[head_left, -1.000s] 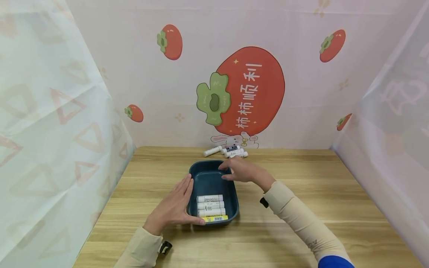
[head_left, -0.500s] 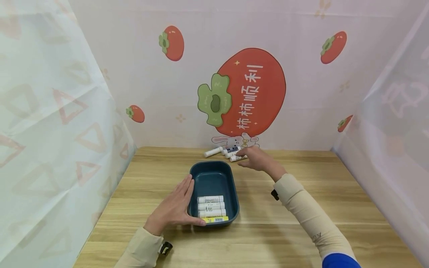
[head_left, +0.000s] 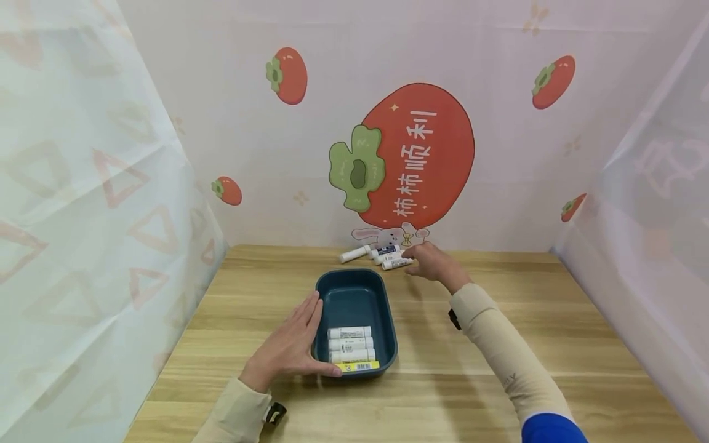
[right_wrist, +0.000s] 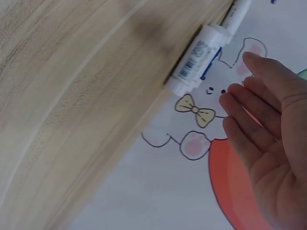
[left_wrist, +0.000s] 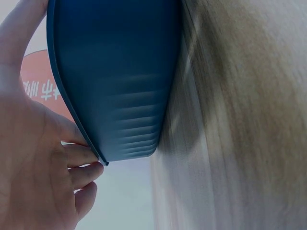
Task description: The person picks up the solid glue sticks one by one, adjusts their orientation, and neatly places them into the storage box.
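Note:
My left hand point(head_left: 290, 341) lies along the left side of a dark teal tray point(head_left: 389, 307), fingers extended, thumb on its near rim. In the left wrist view its fingertips touch the rim of the tray point(left_wrist: 115, 86). White capped tubes point(head_left: 351, 344), like lip balm sticks, lie side by side at the tray's near end, with a yellow one point(head_left: 359, 367) nearest me. My right hand point(head_left: 434, 264) hovers beside a loose pile of similar tubes point(head_left: 396, 263), fingers loosely bent. The right wrist view shows a gap between its fingers and a barcoded tube point(right_wrist: 194, 62).
One white tube point(head_left: 355, 253) lies left of the pile. A tube with a dark blue label point(head_left: 384, 251) sits in the pile, near the back wall point(head_left: 277, 154). Wood-grain tabletop point(head_left: 498, 320) surrounds the tray. Printed sheets stand at both sides.
My right hand has moved from over the tray's far right corner back and to the right, up to the loose tubes. My left hand stays at the tray.

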Demonstrator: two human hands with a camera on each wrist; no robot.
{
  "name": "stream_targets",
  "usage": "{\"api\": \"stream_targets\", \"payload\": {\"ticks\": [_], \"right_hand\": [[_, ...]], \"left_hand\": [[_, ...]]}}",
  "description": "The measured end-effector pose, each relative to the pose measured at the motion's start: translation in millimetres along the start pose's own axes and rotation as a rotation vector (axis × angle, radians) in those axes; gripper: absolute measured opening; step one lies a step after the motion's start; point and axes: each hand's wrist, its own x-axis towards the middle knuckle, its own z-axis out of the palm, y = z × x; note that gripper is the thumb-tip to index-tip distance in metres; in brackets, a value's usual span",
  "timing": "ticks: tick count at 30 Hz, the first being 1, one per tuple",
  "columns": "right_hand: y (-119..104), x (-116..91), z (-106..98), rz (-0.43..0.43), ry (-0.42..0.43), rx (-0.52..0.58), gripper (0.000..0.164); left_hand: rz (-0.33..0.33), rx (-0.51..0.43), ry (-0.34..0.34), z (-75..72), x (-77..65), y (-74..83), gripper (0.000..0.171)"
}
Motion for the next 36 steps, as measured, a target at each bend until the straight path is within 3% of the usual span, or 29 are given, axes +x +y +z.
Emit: {"api": "stream_targets", "payload": {"ticks": [12, 17, 36], "right_hand": [[18, 21, 17, 0.062, -0.021, -0.102, 0.028], [24, 27, 23, 0.087, -0.031, -0.124, 0.03], [22, 36, 41, 0.07, 0.015, -0.272, 0.032]], "left_hand": [[0.003, 0.013, 0.004, 1.5, -0.1, 0.2, 0.145], [0.008, 0.013, 0.005, 0.4, -0.1, 0.4, 0.145], [0.009, 0.008, 0.012, 0.4, -2.1, 0.4, 0.144]]}}
